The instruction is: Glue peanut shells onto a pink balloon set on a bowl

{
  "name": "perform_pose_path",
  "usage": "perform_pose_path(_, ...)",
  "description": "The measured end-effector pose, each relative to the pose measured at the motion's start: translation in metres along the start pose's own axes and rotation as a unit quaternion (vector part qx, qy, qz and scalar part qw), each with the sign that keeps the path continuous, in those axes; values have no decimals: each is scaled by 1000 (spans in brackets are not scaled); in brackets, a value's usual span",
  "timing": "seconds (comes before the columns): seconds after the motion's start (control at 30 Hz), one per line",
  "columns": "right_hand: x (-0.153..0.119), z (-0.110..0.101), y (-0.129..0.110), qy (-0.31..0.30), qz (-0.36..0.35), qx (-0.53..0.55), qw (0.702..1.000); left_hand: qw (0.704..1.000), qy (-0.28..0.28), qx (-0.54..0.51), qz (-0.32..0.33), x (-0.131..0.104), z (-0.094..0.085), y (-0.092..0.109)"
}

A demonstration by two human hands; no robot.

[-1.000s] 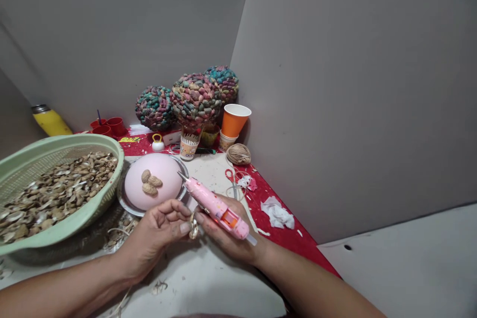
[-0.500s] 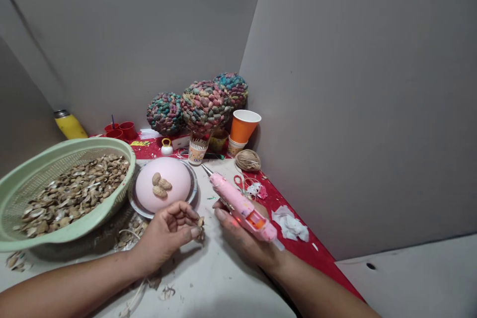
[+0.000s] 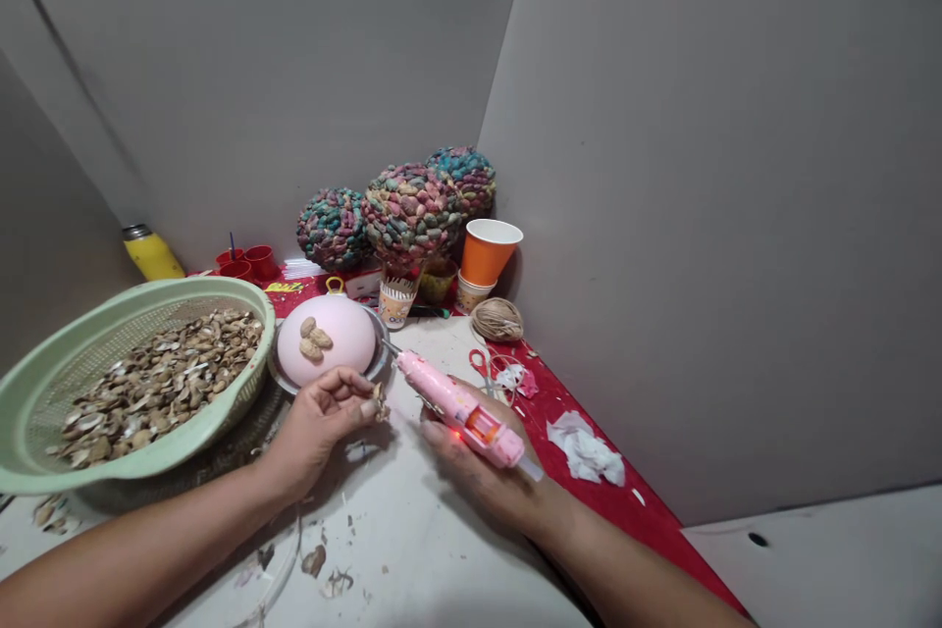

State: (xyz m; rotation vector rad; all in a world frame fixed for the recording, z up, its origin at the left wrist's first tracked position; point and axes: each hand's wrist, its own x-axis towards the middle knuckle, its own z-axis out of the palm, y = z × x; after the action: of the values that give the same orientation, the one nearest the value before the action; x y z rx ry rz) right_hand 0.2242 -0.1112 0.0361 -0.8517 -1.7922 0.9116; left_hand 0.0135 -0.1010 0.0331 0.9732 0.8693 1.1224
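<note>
Between the thumb and fingers of my left hand point(image 3: 328, 422) is a peanut shell point(image 3: 380, 402), held just in front of a pink dome point(image 3: 349, 339). The dome rests in a round metal dish point(image 3: 379, 368) and carries several peanut shells point(image 3: 314, 340) stuck or lying on its upper side. My right hand point(image 3: 478, 461) is wrapped around a pink hot glue gun point(image 3: 460, 407). Its metal nozzle points up and left toward the shell and the dome, apart from both. A small red light glows on the gun.
A green colander point(image 3: 221, 412) full of peanut shells stands at left. Behind are shell-covered coloured balls point(image 3: 412, 216), an orange paper cup point(image 3: 487, 255), a twine roll point(image 3: 497, 319) and a yellow bottle point(image 3: 153, 253). Red-handled scissors point(image 3: 480, 362) and crumpled tissue point(image 3: 585, 448) lie at right. Shell bits point(image 3: 313, 561) litter the front.
The glue gun has swung slightly left and down, its nozzle nearer the dome and the held shell. My left hand has shifted a little up and left with the shell. The view has shifted slightly.
</note>
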Motion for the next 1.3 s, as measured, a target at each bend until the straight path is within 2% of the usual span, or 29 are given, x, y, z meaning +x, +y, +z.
perform_pose_path(0.2,1,-8,-8,-3,-42,-8,999,999,-1,-32,-14,-10,9,19)
perform_pose_path(0.43,1,-12,-14,-44,-121,-76,989,999,5,-47,16,-10,5,30)
perform_pose_path(0.53,1,-9,-13,-56,-134,-108,983,998,4,-49,32,-10,4,34)
perform_pose_path(1.03,2,-5,-12,-48,-199,-163,965,999,19,-12,47,-10,9,39)
perform_pose_path(1.3,3,-5,-15,-36,-211,-205,955,999,24,-4,44,-11,8,38)
